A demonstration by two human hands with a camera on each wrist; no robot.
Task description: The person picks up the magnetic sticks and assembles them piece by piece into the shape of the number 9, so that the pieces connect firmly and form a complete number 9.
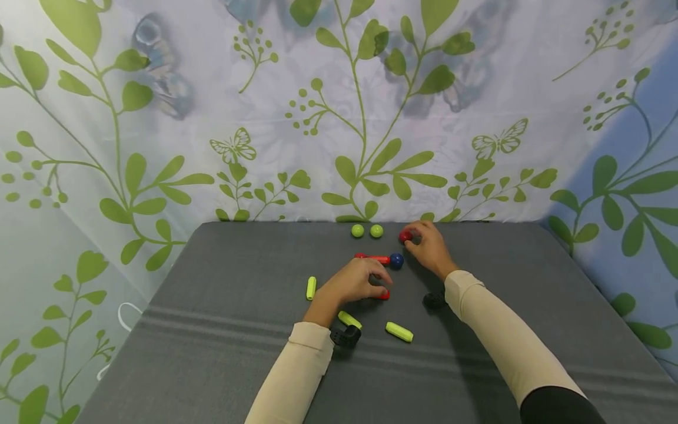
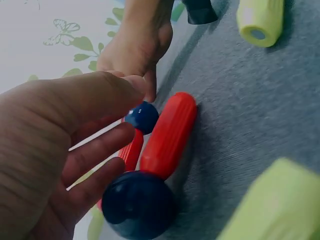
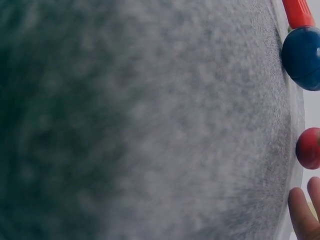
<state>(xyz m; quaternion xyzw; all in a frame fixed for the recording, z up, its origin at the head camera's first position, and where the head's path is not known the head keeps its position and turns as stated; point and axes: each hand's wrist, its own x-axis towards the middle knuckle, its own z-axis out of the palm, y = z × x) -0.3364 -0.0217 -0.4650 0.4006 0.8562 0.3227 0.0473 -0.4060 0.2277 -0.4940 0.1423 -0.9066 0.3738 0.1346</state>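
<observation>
At the table's far side my right hand (image 1: 431, 250) pinches a small red ball (image 1: 405, 235) between thumb and finger. The right wrist view catches that red ball (image 3: 308, 148) at its edge, with fingertips (image 3: 302, 215) beside it. Over the middle hovers my left hand (image 1: 356, 281), fingers loosely bent and holding nothing. Close to it in the left wrist view lie a red ribbed rod (image 2: 170, 135) and a dark blue ball (image 2: 140, 205) touching its end. Behind them is a second red rod (image 2: 131, 150) with another blue ball (image 2: 143, 118).
Two green balls (image 1: 357, 231) sit near the back edge. Yellow-green rods lie left (image 1: 311, 288), by the left wrist (image 1: 349, 320) and front centre (image 1: 399, 331). Dark wrist devices (image 1: 345, 337) are on both wrists. A leaf-patterned cloth (image 1: 296, 176) hangs behind the grey table (image 1: 222, 353).
</observation>
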